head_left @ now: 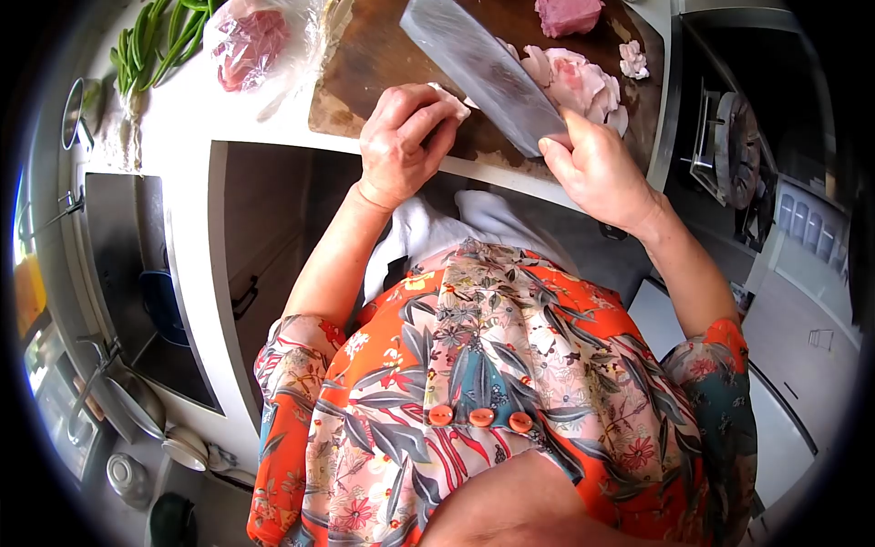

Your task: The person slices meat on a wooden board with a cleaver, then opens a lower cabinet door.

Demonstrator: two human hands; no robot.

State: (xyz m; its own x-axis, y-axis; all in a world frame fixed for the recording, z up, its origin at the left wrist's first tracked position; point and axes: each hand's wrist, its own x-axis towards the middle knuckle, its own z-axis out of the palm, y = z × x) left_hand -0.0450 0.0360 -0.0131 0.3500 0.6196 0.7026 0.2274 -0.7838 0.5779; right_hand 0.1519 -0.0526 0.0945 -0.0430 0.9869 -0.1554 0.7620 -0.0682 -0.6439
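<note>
My right hand [602, 169] is wrapped round the handle end of a wide cleaver [483, 77], its blade slanting up and left over the brown cutting board [351, 68]. My left hand [406, 137] is closed on a small pale piece of meat [450, 100] at the board's near edge, just left of the blade. Right of the blade lies a pile of thin pale pink meat slices [579, 84]. A pink chunk of meat [569, 15] rests at the board's far side, and a small pale scrap [633, 59] lies near its right edge.
Left of the board, pink meat in a clear plastic bag [251, 46] and long green vegetables [146, 41] lie on the white counter [187, 123]. A sink [137, 273] is at the left. Stacked bowls [187, 448] stand at the lower left.
</note>
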